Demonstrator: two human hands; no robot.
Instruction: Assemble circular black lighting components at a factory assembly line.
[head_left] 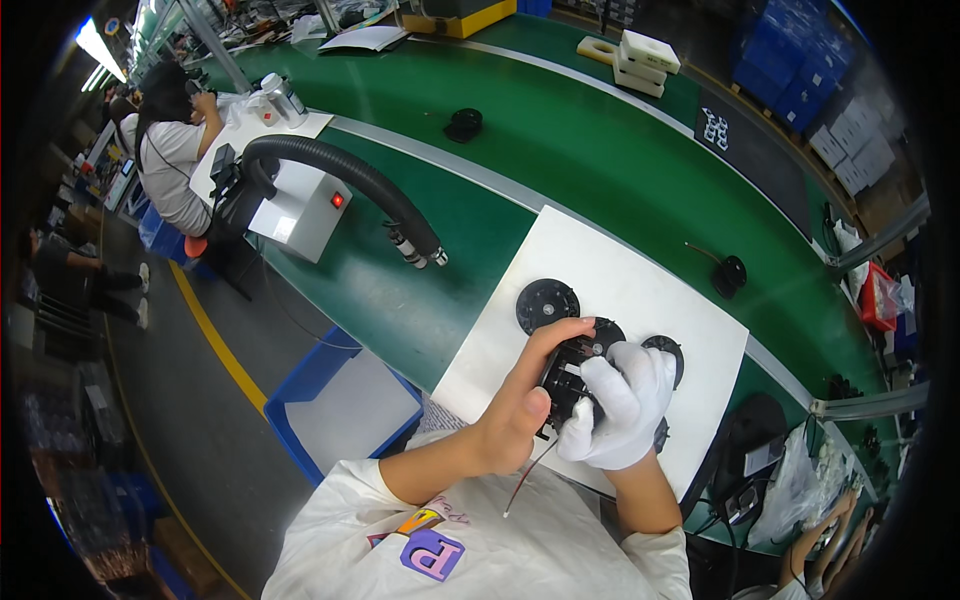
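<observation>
Over the white board (620,260), a black plastic housing (565,383) is held between my two hands. My bare left hand (512,420) is closed around its left side, with the index finger stretched along the far edge. My right hand (628,405), in a white glove, pinches at the near right side of the housing; its fingertips partly hide what they touch. A thin dark red wire (518,487) with a small pale end hangs from the housing toward my shirt. Beside my left fingers lies a round black part (547,305), and another round black part (664,357) is just past my right hand.
A ribbed black hose (350,165) arches from a white box (300,210) at the left. Green conveyor (560,160) runs behind the board, carrying black parts (730,275). A blue bin (300,420) sits lower left. Co-workers (175,150) are at the far left and lower right.
</observation>
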